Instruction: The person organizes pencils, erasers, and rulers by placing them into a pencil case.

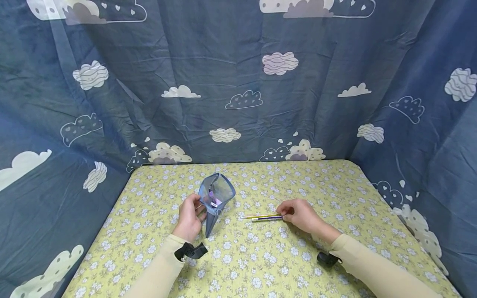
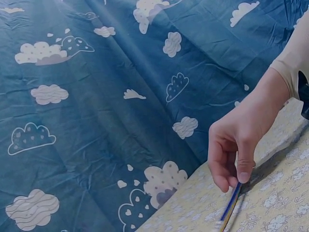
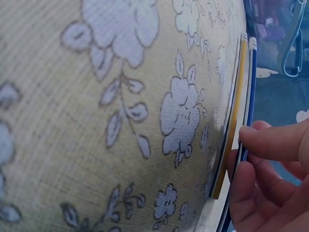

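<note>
In the head view my left hand [image 1: 189, 219] grips the side of a blue mesh zip pouch [image 1: 201, 191], fingers partly behind it. The pouch mouth gapes, and a small purple-and-white item [image 1: 215, 202] and dark slim things show inside. My right hand [image 1: 303, 216] is low over the table, thumb and fingertips pinching a blue pencil [image 3: 250, 92] near one end. Alongside it runs a yellow pencil [image 3: 234, 113], its near end right by the fingertips. Both pencils' white-tipped ends point left, towards the pouch. Part of the pouch [image 3: 270, 19] also appears in the right wrist view.
A table with a yellow floral cloth [image 1: 261, 265] lies under both hands. Dark blue curtains [image 1: 208, 62] with cloud prints stand behind it and at both sides. Each wrist wears a black camera strap, as on the left wrist mount [image 1: 191, 251].
</note>
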`<control>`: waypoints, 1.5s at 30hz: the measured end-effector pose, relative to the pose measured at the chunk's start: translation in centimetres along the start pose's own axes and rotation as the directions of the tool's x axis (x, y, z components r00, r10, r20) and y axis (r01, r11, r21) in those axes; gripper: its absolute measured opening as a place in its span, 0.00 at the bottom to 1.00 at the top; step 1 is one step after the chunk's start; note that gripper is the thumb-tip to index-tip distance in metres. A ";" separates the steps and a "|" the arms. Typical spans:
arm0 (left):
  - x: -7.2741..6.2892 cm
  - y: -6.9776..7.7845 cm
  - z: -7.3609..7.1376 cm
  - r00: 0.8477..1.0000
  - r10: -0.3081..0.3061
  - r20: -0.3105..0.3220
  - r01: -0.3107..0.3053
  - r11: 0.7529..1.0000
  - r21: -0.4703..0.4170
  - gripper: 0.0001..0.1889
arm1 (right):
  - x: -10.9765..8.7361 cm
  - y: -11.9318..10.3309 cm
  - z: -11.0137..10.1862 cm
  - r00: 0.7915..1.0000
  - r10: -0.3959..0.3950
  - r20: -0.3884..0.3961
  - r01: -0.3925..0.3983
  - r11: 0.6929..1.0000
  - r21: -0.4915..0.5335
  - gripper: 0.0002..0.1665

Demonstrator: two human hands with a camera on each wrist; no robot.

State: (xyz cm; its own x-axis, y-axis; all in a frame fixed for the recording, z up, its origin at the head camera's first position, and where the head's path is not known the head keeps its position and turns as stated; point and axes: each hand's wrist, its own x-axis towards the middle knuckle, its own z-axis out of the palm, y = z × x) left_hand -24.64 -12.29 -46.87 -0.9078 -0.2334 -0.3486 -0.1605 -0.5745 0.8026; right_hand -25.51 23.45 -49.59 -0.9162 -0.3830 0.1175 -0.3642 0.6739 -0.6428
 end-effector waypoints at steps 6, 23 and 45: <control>0.1 0.3 0.1 1.000 0.005 0.003 -0.005 1.000 0.003 0.08 | 0.1 -0.2 -0.3 0.999 0.037 -0.027 -0.037 0.999 0.006 0.17; 0.2 0.6 -0.1 0.988 -0.009 0.157 -0.010 0.993 0.119 0.06 | 0.4 -2.0 -1.2 0.995 0.096 0.035 -0.101 0.974 0.203 0.14; 0.3 0.8 -0.2 0.968 0.066 0.241 -0.095 0.989 0.110 0.10 | 1.6 -4.6 -1.1 0.960 0.215 0.177 -0.276 0.819 0.502 0.19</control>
State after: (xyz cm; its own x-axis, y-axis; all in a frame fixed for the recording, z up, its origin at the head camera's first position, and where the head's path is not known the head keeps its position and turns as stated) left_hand -25.00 -12.95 -46.45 -0.9829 -0.0749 -0.1681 -0.1155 -0.4600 0.8804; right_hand -25.44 20.45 -45.61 -0.9287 -0.3350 -0.1593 0.0383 0.3406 -0.9394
